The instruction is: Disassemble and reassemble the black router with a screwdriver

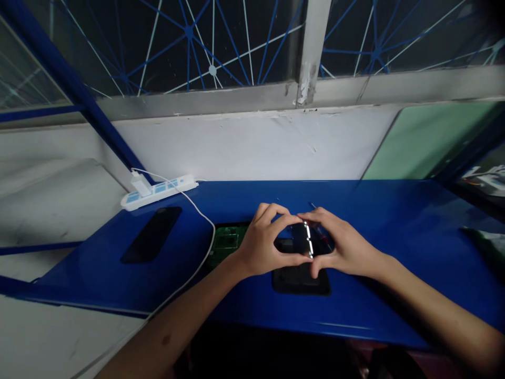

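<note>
Between my two hands is a small dark flat object (302,239) with a shiny, light-catching edge. The thumb and index finger of my left hand (264,239) grip its left side at top and bottom. My right hand (341,242) pinches the same object from the right with thumb and fingers. Below it on the blue table lies a black flat case (302,280), partly hidden by my hands. Beside my left wrist, a green circuit board (226,239) is partly covered by the hand. Behind my right hand a thin tool (313,206) shows in part.
A dark phone-like slab (152,234) lies on the blue table (98,268) at the left. Behind it sits a white power strip (160,192) with a plug. Its white cable (203,216) runs past my left forearm. A green panel (430,139) leans at the back right.
</note>
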`<action>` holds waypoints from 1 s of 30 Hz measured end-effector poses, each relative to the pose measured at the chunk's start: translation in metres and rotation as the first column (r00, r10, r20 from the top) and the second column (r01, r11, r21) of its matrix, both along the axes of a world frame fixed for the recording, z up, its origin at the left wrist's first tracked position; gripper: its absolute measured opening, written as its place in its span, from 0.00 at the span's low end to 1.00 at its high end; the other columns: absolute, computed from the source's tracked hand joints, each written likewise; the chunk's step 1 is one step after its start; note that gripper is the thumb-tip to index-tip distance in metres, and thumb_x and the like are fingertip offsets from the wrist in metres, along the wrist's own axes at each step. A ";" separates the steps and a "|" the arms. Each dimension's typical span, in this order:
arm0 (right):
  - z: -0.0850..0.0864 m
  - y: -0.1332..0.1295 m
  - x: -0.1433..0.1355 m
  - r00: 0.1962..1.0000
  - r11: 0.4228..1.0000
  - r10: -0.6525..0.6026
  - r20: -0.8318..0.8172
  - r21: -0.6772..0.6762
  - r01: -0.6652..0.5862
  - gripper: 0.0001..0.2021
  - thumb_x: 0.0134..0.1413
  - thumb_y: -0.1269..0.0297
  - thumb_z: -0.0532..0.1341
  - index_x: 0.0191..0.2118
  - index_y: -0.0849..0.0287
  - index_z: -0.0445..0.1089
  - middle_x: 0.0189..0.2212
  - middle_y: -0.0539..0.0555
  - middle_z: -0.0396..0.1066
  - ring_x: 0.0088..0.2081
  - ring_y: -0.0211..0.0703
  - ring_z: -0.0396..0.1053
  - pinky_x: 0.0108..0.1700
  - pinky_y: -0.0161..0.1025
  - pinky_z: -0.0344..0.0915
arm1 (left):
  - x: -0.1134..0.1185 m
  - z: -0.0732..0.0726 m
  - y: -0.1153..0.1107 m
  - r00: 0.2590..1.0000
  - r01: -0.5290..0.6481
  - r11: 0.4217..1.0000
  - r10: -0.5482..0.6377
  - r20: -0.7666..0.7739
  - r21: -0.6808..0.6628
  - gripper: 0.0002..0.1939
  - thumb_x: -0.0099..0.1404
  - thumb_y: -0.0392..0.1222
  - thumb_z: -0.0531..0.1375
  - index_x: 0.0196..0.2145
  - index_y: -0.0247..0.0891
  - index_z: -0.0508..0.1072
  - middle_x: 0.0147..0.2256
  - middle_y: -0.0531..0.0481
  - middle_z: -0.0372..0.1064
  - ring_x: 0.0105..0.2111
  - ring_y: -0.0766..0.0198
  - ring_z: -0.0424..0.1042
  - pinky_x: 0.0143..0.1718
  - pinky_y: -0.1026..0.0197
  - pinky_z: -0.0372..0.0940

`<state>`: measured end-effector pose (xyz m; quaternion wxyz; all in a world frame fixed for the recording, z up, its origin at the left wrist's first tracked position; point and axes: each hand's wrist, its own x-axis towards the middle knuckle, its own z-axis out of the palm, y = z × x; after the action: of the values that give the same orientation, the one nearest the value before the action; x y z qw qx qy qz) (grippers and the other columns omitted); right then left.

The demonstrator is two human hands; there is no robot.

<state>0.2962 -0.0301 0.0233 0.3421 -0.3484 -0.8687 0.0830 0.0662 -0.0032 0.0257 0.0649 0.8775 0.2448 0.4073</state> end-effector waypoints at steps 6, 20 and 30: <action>-0.006 -0.001 -0.007 1.000 0.998 0.024 0.006 -0.064 -0.024 0.34 0.47 0.41 0.69 0.55 0.55 0.63 0.44 0.58 0.69 0.42 0.49 0.72 0.43 0.48 0.73 | 0.001 -0.002 -0.001 0.997 0.080 0.996 -0.079 0.021 -0.041 0.33 0.51 0.61 0.72 0.50 0.45 0.70 0.46 0.46 0.67 0.46 0.53 0.67 0.50 0.46 0.64; -0.005 0.000 -0.004 1.000 1.000 -0.014 0.027 0.005 0.014 0.29 0.52 0.45 0.67 0.53 0.57 0.66 0.44 0.59 0.69 0.43 0.49 0.71 0.43 0.46 0.73 | 0.000 0.000 0.002 0.995 0.092 0.995 -0.093 0.034 0.035 0.32 0.53 0.59 0.72 0.50 0.45 0.67 0.47 0.45 0.67 0.46 0.52 0.68 0.50 0.47 0.61; -0.001 0.006 0.005 0.992 0.997 -0.081 0.093 -0.007 0.082 0.27 0.55 0.45 0.65 0.54 0.58 0.68 0.45 0.60 0.69 0.47 0.52 0.71 0.49 0.52 0.73 | -0.005 0.004 0.010 0.998 -0.003 1.000 0.005 -0.060 0.031 0.30 0.54 0.57 0.72 0.48 0.43 0.69 0.46 0.45 0.67 0.47 0.51 0.66 0.49 0.46 0.63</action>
<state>0.3011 -0.0240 0.0221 0.3026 -0.3890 -0.8682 0.0575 0.0614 0.0064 0.0295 0.0433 0.8896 0.2423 0.3848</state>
